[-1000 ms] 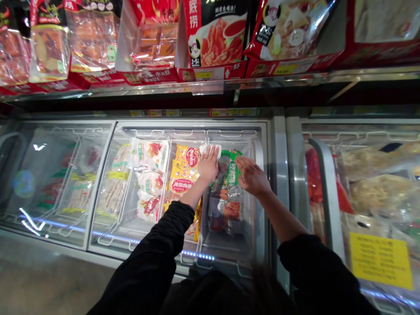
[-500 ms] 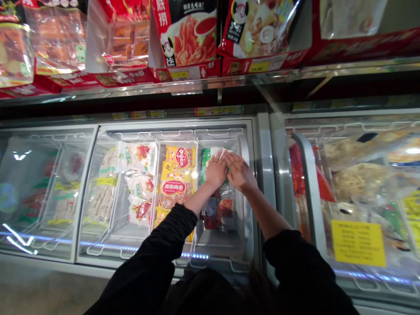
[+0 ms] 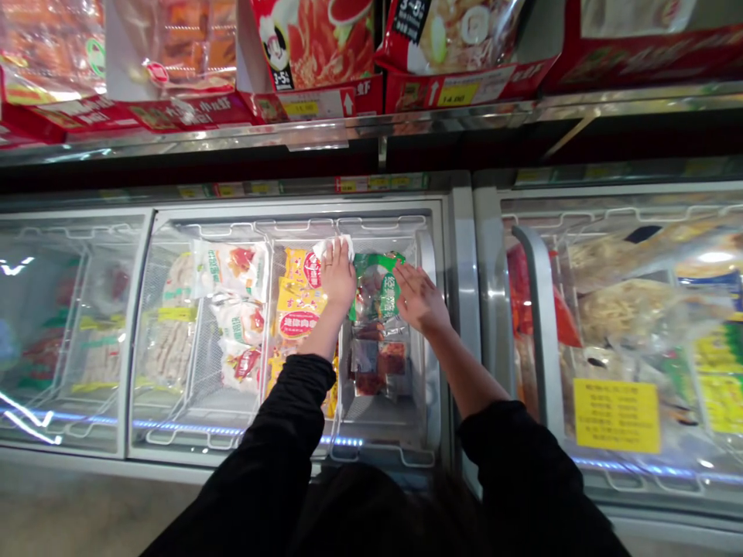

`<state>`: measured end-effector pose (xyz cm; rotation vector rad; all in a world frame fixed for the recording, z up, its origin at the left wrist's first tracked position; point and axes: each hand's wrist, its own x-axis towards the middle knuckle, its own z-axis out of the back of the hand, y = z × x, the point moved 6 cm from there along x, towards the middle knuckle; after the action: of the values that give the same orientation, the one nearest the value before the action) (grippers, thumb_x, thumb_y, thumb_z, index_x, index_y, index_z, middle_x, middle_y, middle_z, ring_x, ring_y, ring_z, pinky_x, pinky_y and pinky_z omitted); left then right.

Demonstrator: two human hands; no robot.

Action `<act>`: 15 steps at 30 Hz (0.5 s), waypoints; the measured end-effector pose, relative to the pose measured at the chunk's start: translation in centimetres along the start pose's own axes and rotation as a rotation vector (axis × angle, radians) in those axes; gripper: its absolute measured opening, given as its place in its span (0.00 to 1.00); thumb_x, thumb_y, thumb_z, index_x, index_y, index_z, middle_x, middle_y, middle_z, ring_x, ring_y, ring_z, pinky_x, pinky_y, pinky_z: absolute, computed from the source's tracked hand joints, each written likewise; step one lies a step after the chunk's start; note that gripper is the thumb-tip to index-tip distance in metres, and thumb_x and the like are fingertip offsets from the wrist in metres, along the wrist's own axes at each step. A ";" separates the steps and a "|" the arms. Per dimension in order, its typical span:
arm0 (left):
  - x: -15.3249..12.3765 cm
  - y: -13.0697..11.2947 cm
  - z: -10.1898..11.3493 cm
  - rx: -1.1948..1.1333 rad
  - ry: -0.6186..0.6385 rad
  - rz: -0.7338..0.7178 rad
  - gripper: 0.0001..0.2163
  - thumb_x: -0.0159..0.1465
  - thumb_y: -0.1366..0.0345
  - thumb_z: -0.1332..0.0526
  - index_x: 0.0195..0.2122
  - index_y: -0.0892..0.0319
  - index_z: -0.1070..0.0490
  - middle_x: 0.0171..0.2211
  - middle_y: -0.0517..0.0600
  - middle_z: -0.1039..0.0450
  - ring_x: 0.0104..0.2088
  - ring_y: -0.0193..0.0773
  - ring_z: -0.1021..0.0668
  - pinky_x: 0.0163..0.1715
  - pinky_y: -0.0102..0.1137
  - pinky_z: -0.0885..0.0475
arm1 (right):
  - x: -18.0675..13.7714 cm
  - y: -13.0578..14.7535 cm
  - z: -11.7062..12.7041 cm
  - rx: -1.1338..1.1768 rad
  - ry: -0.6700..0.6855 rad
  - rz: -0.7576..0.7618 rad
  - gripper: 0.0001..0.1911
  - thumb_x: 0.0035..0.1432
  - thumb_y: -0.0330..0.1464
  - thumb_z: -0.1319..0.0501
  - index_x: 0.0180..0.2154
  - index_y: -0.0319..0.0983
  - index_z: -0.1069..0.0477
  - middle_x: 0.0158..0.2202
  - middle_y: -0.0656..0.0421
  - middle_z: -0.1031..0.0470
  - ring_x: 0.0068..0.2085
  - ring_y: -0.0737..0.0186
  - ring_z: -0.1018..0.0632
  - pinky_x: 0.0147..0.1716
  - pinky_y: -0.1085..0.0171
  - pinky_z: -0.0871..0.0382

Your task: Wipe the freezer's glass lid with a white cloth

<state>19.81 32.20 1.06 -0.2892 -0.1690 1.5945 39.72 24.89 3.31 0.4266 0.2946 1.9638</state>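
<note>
My left hand [image 3: 338,275] presses a crumpled white cloth [image 3: 335,245] against the clear glass lid [image 3: 380,422] of a chest freezer. The cloth pokes out beyond the fingertips; whether it is fabric or paper is hard to tell. To its right, my right hand [image 3: 421,298] rests on the lid with fingers stretched and holds nothing. Under the glass, a green bag [image 3: 377,271] lies between the two hands. Yellow bags [image 3: 299,298] sit below the left hand, and dark red packs [image 3: 377,363] lie nearer to me.
A grey curved handle [image 3: 537,309] stands up on the neighbouring freezer at right, beside a yellow notice [image 3: 616,415]. Above runs a shelf edge [image 3: 453,120] with red boxes of packaged food [image 3: 319,100]. White bags [image 3: 232,267] lie under the lid at left.
My left hand has slid left across the glass with the cloth, away from my right hand, uncovering the green bag. The right hand stays near its place. The view has shifted slightly.
</note>
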 end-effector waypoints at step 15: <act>1.8 7.1 2.0 -0.005 0.003 0.000 0.31 0.75 0.71 0.47 0.79 0.60 0.43 0.79 0.56 0.44 0.80 0.51 0.44 0.79 0.50 0.45 | -0.2 0.0 0.0 -0.060 0.002 0.072 0.34 0.69 0.26 0.44 0.74 0.31 0.39 0.73 0.45 0.30 0.75 0.45 0.32 0.76 0.42 0.39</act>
<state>12.39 33.77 0.81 -0.2957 -0.1705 1.5940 39.83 24.72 3.26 0.4020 0.2238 2.0379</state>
